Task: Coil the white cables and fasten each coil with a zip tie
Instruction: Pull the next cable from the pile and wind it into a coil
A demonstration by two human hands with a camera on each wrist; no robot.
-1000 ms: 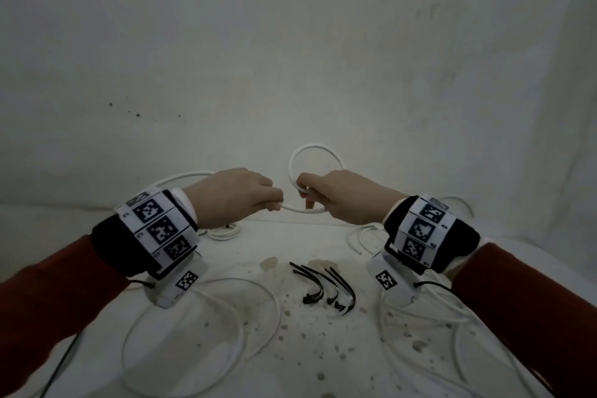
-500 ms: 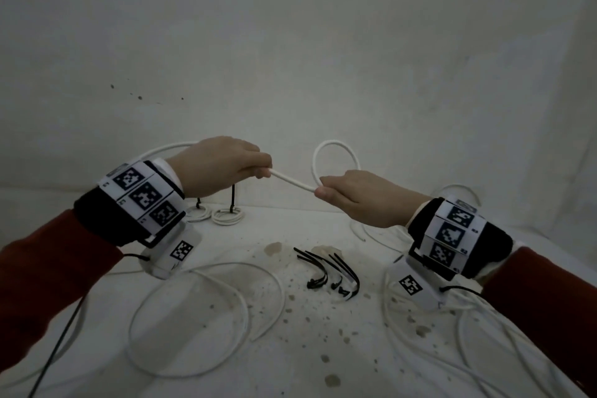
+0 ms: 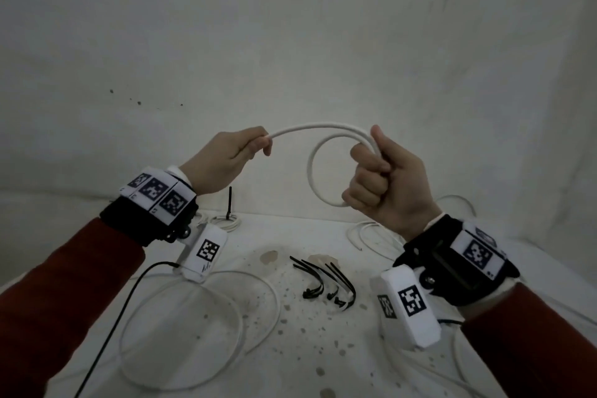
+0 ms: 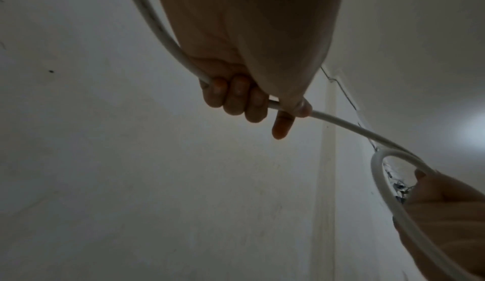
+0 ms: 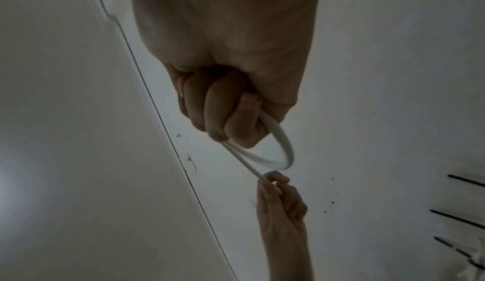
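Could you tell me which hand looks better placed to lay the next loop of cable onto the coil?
Probably the left hand: it grips the free run of white cable, while the right hand is occupied pinching the coil.

The left hand point(image 4: 249, 61) filled the top of the left wrist view, its fingers point(image 4: 237, 98) curled round the white cable point(image 4: 168, 34) and the thumb pressing it from the other side. From that grip the cable ran up and away on one side. On the other it sloped down to a loop point(image 4: 378, 183) held by the right hand point(image 4: 446, 213), below and to the right of the left hand. A pale wall point(image 4: 131, 181) lay behind the left hand.
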